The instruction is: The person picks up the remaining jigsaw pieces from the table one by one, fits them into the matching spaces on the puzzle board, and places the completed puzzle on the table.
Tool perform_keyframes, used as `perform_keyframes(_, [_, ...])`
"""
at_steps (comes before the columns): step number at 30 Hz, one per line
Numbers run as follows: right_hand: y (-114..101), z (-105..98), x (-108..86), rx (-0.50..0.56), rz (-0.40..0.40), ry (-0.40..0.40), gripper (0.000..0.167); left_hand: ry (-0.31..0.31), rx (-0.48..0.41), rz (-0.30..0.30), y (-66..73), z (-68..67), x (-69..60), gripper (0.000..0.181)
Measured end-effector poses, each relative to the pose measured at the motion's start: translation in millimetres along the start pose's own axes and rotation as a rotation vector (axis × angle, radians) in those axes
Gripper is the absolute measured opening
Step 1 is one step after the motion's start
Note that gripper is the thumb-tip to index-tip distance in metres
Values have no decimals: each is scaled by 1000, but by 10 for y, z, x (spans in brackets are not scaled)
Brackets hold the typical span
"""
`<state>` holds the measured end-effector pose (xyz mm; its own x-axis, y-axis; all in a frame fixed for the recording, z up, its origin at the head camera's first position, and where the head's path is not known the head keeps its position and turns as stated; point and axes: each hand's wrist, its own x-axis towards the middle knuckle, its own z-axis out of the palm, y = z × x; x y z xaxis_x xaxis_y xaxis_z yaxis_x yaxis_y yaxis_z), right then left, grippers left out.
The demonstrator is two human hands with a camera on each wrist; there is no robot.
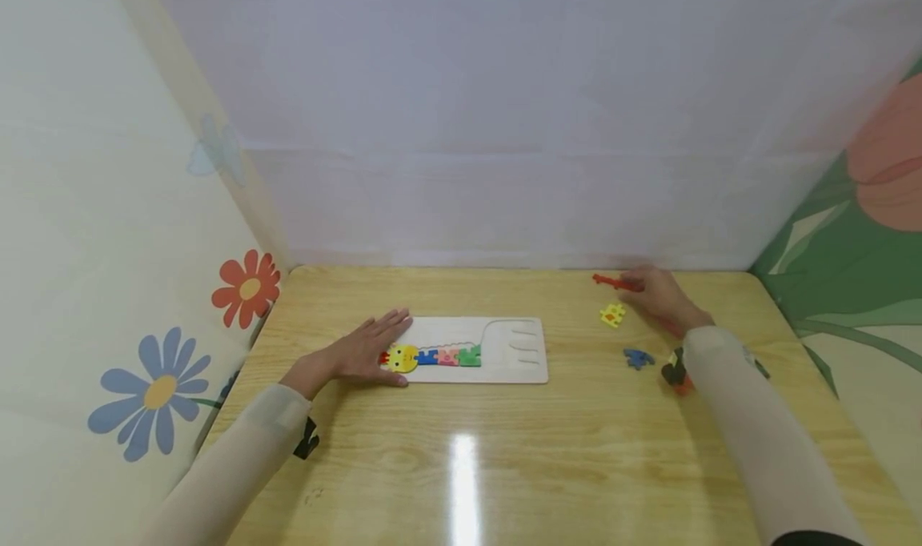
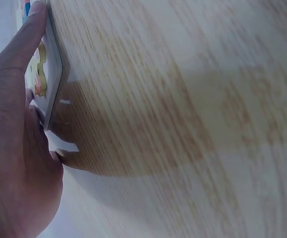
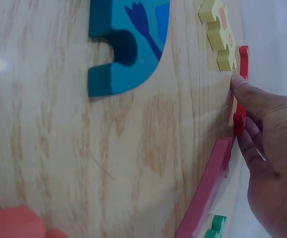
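My left hand (image 1: 360, 350) rests with spread fingers on the left end of a white puzzle board (image 1: 450, 376), thumb along its near edge. Set in the board are a yellow giraffe-head piece (image 1: 403, 361), a blue piece (image 1: 427, 358), a pink piece (image 1: 448, 358) and a green piece (image 1: 471, 357). The board's right part shows a recessed outline with no pieces in it. At the far right of the table, my right hand (image 1: 661, 298) pinches a long red puzzle piece (image 3: 244, 64) between thumb and fingers. A yellow puzzle piece (image 1: 613, 315) lies just in front of it.
A blue puzzle piece (image 1: 638, 359) lies nearer on the wooden table (image 1: 389, 466). In the right wrist view, a maroon piece (image 3: 205, 191), a green piece (image 3: 215, 227) and an orange-red piece (image 3: 17, 222) also lie there. A white cloth wall (image 1: 461, 210) borders the far edge.
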<state>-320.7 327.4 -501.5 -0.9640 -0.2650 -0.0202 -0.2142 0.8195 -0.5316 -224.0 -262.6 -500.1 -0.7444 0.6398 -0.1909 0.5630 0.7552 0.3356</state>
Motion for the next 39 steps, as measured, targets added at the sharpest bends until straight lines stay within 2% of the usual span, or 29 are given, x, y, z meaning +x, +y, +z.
perform_keyframes(12, [-14, 17, 0, -6, 16, 12, 39, 7, 0, 6, -4, 19, 12, 116])
perform_keyframes(21, [-21, 32, 7, -16, -48, 32, 32, 14, -6, 3, -4, 25, 5, 116])
perform_keyframes(28, [-43, 43, -3, -14, -34, 22, 29, 15, -2, 5, -13, 34, -2, 116])
perform_keyframes(39, [15, 85, -11, -1, -78, 46, 23, 3, 6, 3, -2, 24, 2, 116])
